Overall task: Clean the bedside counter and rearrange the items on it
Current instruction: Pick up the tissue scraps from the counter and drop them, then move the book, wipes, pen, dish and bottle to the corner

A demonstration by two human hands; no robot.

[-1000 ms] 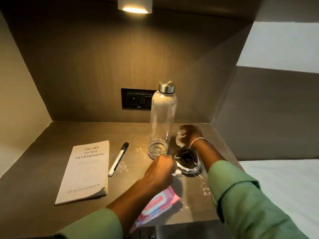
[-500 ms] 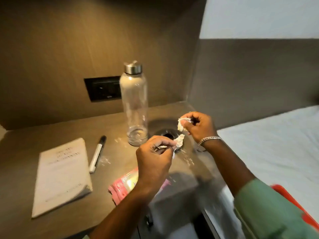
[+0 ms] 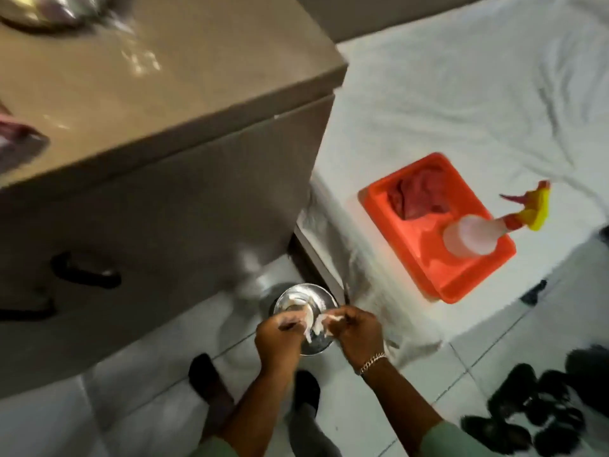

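My view points down past the bedside counter (image 3: 138,94) to the floor. My left hand (image 3: 280,338) and my right hand (image 3: 356,331) are low, side by side, each pinching scraps of white tissue (image 3: 313,324). They hover right over a round metal bin (image 3: 306,301) that stands on the floor by the counter's corner; more white tissue lies inside it. On the counter's left edge a corner of the pink wipes pack (image 3: 16,133) shows. The bottle, book and pen are out of view.
An orange tray (image 3: 438,258) lies on the white bed, holding a red cloth (image 3: 418,199) and a spray bottle (image 3: 471,239) with a yellow and red trigger. Black drawer handles (image 3: 85,272) face me. Dark shoes (image 3: 540,410) sit on the tiled floor at the right.
My hands lifted the tissue scraps off the counter and carried them down over the floor bin. The view swung from the countertop down to the floor and the bed.
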